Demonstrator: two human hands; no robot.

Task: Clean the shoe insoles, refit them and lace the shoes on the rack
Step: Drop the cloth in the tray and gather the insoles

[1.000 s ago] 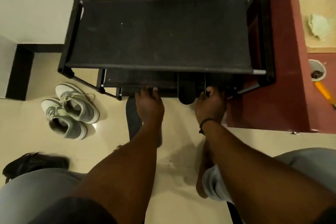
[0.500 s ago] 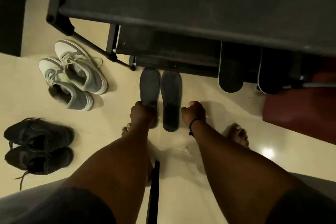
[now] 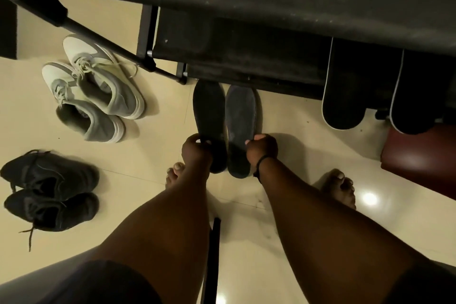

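Two dark insoles lie side by side on the cream floor in front of the black shoe rack. My left hand grips the heel end of the left insole. My right hand grips the right edge of the right insole near its heel. A pair of grey and white sneakers lies at the left, laced. A pair of black sneakers sits nearer, at the far left, with loose laces.
Two more dark insoles with pale rims lean out from under the rack at the right. A red-brown cabinet stands at the right edge. My bare feet rest on the floor. A thin black strip lies between my legs.
A second ago both hands were at the rack's lower shelf. They have pulled the two insoles out onto the floor, and now grip them near the heels; my head has leaned in closer.
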